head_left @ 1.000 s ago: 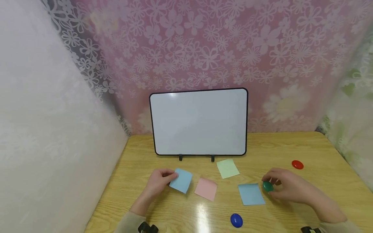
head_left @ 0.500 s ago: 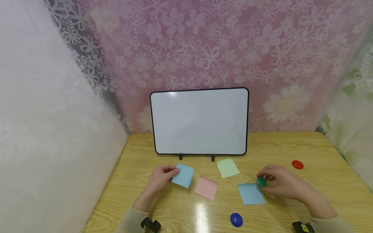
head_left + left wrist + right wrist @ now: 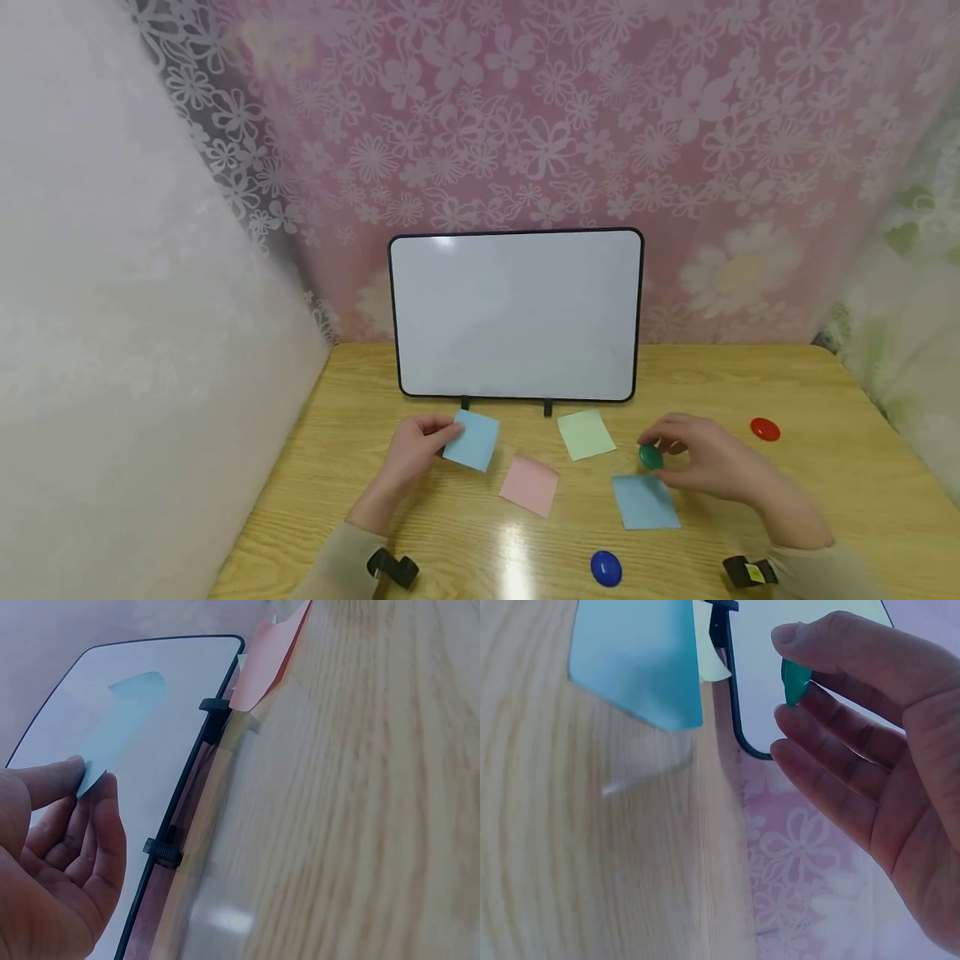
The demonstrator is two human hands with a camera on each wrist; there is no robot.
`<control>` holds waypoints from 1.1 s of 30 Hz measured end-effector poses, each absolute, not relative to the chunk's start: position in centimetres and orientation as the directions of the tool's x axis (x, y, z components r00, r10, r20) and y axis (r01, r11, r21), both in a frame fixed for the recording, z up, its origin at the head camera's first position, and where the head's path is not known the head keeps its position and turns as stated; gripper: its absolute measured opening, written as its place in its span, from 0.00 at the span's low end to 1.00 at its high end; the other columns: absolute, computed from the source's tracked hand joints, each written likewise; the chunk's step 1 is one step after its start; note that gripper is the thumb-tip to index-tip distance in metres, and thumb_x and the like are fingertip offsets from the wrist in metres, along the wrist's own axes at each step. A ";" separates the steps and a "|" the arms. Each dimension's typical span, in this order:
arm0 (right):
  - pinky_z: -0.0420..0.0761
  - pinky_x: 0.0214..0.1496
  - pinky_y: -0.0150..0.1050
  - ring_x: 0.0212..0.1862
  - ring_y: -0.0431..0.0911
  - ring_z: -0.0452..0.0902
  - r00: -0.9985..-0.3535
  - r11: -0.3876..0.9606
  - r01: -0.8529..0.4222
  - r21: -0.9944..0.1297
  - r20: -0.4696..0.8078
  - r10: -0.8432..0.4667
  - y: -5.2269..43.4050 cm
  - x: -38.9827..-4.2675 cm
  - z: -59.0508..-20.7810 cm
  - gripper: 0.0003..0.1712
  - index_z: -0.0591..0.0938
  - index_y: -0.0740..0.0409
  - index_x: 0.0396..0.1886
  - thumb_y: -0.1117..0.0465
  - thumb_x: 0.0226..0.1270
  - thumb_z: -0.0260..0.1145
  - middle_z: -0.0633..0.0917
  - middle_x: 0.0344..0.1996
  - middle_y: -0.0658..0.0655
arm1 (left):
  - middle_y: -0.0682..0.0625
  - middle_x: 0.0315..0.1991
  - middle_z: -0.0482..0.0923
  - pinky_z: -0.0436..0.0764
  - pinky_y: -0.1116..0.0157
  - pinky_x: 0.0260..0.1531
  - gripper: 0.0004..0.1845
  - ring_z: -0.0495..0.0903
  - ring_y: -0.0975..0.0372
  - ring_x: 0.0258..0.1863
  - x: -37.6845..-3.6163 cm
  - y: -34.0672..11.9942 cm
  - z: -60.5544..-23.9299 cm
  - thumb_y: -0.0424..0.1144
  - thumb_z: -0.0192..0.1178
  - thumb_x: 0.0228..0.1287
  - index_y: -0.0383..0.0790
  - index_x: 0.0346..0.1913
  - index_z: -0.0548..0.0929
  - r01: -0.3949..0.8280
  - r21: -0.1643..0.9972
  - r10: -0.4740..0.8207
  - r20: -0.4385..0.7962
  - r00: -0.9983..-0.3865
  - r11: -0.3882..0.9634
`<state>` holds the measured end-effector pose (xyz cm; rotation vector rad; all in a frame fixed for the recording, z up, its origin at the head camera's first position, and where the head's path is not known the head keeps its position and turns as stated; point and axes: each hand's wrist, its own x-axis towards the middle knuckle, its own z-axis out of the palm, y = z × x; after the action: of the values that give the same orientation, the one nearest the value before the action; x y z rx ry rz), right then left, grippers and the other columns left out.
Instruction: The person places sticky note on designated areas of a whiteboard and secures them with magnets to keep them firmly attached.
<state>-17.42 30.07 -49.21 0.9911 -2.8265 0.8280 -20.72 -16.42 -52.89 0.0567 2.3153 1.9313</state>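
My left hand point(image 3: 413, 450) pinches a blue sticky note point(image 3: 472, 440) by its left edge, just in front of the whiteboard's left foot. In the left wrist view that note point(image 3: 129, 720) stands out from between thumb and fingers, before the board. My right hand point(image 3: 693, 454) holds a round green magnet point(image 3: 651, 457) between thumb and fingertips, above the far edge of a second blue sticky note point(image 3: 647, 502) on the table. The right wrist view shows the green magnet point(image 3: 796, 681) edge-on in the pinch. The whiteboard point(image 3: 517, 317) stands upright in a black frame.
A pink sticky note point(image 3: 529, 485) and a pale green one point(image 3: 587, 434) lie in the middle of the wooden table point(image 3: 360, 375). A blue magnet point(image 3: 606, 568) is near the front, a red magnet point(image 3: 765, 429) at the right. Flowered curtain point(image 3: 525, 117) hangs behind.
The left hand has carried its blue note slightly forward, toward the whiteboard. The right hand has moved left and forward with the green magnet, from beside the second blue note to its far edge.
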 end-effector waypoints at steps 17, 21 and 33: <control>0.88 0.46 0.40 0.45 0.38 0.84 -0.746 0.586 -0.649 -0.485 0.253 -0.616 27.7 -18.4 -48.6 0.25 0.88 0.53 0.53 0.67 0.55 0.85 0.86 0.47 0.42 | 0.45 0.41 0.89 0.85 0.64 0.35 0.13 0.85 0.59 0.36 -21.8 -16.1 -52.8 0.38 0.73 0.71 0.30 0.49 0.91 -0.044 0.992 0.059 -0.051 -0.997 0.118; 0.89 0.46 0.40 0.45 0.39 0.84 -0.737 0.569 -0.657 -0.494 0.261 -0.623 27.1 -18.8 -48.6 0.25 0.89 0.54 0.53 0.67 0.55 0.85 0.86 0.47 0.43 | 0.46 0.41 0.89 0.85 0.64 0.35 0.12 0.86 0.59 0.36 -21.9 -16.2 -52.6 0.38 0.73 0.71 0.32 0.49 0.92 -0.033 0.993 0.045 -0.039 -0.998 0.115; 0.89 0.46 0.43 0.45 0.40 0.85 -0.747 0.567 -0.644 -0.513 0.262 -0.611 25.2 -19.8 -48.1 0.25 0.88 0.55 0.55 0.69 0.57 0.83 0.85 0.44 0.44 | 0.44 0.47 0.88 0.86 0.64 0.38 0.16 0.86 0.58 0.40 -22.3 -16.0 -51.9 0.42 0.74 0.71 0.32 0.52 0.91 -0.008 0.993 0.013 -0.010 -1.000 0.114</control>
<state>-19.80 25.17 -48.10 1.0949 -2.7319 0.9294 -22.27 -15.98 -51.93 0.0047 2.3326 2.0806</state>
